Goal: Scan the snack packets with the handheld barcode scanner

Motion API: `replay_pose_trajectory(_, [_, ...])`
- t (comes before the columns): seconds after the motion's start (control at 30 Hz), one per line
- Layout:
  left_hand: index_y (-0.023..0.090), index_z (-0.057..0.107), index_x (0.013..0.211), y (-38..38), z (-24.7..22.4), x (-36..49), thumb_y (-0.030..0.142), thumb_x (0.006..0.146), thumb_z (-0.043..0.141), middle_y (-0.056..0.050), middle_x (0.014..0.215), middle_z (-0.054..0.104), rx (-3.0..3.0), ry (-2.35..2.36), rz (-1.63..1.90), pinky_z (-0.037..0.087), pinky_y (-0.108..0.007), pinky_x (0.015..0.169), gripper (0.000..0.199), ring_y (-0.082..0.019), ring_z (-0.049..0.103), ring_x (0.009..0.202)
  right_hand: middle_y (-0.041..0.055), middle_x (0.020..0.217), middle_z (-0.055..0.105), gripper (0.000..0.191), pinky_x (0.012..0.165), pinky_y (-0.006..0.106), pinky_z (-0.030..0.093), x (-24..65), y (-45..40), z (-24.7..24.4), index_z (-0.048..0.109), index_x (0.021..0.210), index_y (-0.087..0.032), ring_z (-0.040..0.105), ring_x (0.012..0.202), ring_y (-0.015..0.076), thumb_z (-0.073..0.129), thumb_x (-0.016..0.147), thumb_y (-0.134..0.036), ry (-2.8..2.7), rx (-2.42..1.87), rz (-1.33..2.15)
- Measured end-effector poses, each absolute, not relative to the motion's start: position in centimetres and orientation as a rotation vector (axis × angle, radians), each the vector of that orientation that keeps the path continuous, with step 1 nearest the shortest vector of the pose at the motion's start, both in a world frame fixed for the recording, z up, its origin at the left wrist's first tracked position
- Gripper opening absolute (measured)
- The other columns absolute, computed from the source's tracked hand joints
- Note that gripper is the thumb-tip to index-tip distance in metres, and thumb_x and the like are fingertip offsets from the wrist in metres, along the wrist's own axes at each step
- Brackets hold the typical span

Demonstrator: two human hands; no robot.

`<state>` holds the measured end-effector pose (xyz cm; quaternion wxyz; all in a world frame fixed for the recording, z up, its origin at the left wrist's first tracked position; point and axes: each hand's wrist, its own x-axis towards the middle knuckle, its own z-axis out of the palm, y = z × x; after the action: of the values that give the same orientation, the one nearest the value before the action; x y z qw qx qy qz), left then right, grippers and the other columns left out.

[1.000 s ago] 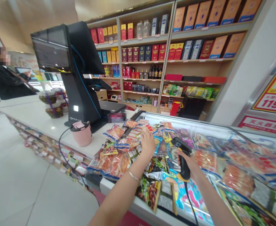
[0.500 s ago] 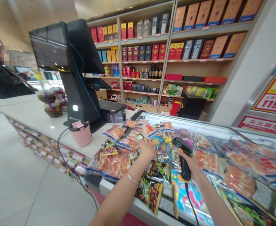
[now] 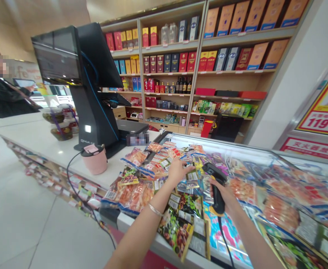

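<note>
My right hand [image 3: 222, 190] is wrapped round the grip of a black and yellow barcode scanner [image 3: 214, 172], its cord hanging down and its head tilted to the left. My left hand [image 3: 178, 171] is over the heap of snack bags, thumb and fingers closed on a small green and white snack packet [image 3: 192, 178], label side up, just left of the scanner head. Clear bags of reddish snacks [image 3: 137, 194] lie left of this hand. Below my wrists are dark green nut-picture bags [image 3: 175, 229] and a blue and pink bag [image 3: 225, 235].
On the white counter [image 3: 49, 149] stand a black register with a screen [image 3: 59, 56], a pink cup [image 3: 94, 160] and lidded jars [image 3: 61, 130]. More bags [image 3: 281, 211] cover the glass case to the right. Behind are shelves of boxes [image 3: 183, 61]. A person [image 3: 7, 93] stands far left.
My left hand has shifted slightly right and up, toward the scanner, and the small packet now shows under its thumb. The scanner has hardly moved.
</note>
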<state>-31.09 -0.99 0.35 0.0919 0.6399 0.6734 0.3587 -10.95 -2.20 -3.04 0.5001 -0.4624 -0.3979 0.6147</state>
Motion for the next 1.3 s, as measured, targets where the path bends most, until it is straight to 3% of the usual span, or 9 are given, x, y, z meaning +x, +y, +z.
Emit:
replay_pose_trajectory(0.13, [0.015, 0.071, 0.088, 0.3, -0.6, -31.2, 0.056, 0.075, 0.062, -0.008, 0.090, 0.069, 1.366, 1.476, 1.554, 0.046, -0.034, 0.086, 0.043, -0.022, 0.061, 0.092, 0.0008, 0.047, 0.056, 0.036, 0.035, 0.020, 0.043, -11.0, -2.1, -3.0, 0.058, 0.060, -0.014, 0.050, 0.036, 0.0106, 0.086, 0.051, -0.035, -0.922, -1.119, 1.504])
replay_pose_trajectory(0.23, [0.015, 0.067, 0.087, 0.7, -0.9, -31.0, 0.059, 0.064, 0.071, -0.006, 0.084, 0.069, 0.945, 0.992, 1.573, 0.050, -0.034, 0.078, 0.049, -0.021, 0.064, 0.082, 0.0011, 0.046, 0.056, 0.034, 0.034, 0.020, 0.043, -11.0, -2.4, -2.6, 0.058, 0.059, -0.014, 0.050, 0.036, 0.0104, 0.084, 0.055, -0.034, -0.941, -1.113, 1.498])
replay_pose_trajectory(0.33, [0.017, 0.063, 0.088, 0.7, -1.1, -30.7, 0.050, 0.054, 0.081, -0.003, 0.081, 0.068, 0.746, 0.850, 1.589, 0.050, -0.030, 0.071, 0.051, -0.018, 0.064, 0.074, 0.0007, 0.046, 0.056, 0.032, 0.034, 0.020, 0.042, -11.0, -2.6, -2.4, 0.058, 0.059, -0.014, 0.050, 0.036, 0.0103, 0.083, 0.056, -0.034, -0.931, -1.104, 1.492])
replay_pose_trajectory(0.47, [0.016, 0.063, 0.084, 1.0, -1.5, -30.6, 0.045, 0.053, 0.082, -0.002, 0.080, 0.067, 0.818, 0.911, 1.735, 0.048, -0.026, 0.070, 0.046, -0.015, 0.062, 0.074, -0.0004, 0.048, 0.056, 0.034, 0.035, 0.020, 0.044, -11.0, -2.2, -2.9, 0.058, 0.062, -0.015, 0.050, 0.036, 0.0104, 0.085, 0.054, -0.034, -0.904, -1.074, 1.503])
replay_pose_trajectory(0.8, [0.018, 0.065, 0.096, -0.6, -0.1, -30.7, 0.032, 0.081, 0.062, -0.006, 0.095, 0.068, 1.399, 1.450, 2.078, 0.048, -0.031, 0.082, 0.022, -0.017, 0.063, 0.085, 0.0031, 0.044, 0.056, 0.037, 0.033, 0.021, 0.041, -11.4, -2.9, -2.0, 0.057, 0.057, -0.014, 0.050, 0.035, 0.0121, 0.084, 0.051, -0.038, -0.998, -1.176, 1.378])
replay_pose_trajectory(1.0, [0.020, 0.067, 0.097, -1.7, 0.5, -30.2, 0.028, 0.086, 0.057, -0.006, 0.095, 0.068, 1.795, 1.586, 2.144, 0.048, -0.030, 0.084, 0.017, -0.017, 0.063, 0.092, 0.0038, 0.046, 0.057, 0.029, 0.035, 0.022, 0.041, -11.3, -3.5, -1.4, 0.057, 0.055, -0.014, 0.051, 0.037, 0.0124, 0.078, 0.057, -0.034, -1.036, -1.228, 1.279])
replay_pose_trajectory(1.3, [0.021, 0.067, 0.100, -1.9, 0.7, -30.1, 0.028, 0.087, 0.056, -0.005, 0.096, 0.069, 1.847, 1.595, 2.150, 0.050, -0.030, 0.083, 0.018, -0.017, 0.064, 0.091, 0.0035, 0.044, 0.056, 0.027, 0.035, 0.024, 0.040, -11.2, -3.3, -1.5, 0.056, 0.051, -0.015, 0.050, 0.036, 0.0133, 0.076, 0.058, -0.033, -1.064, -1.256, 1.258])
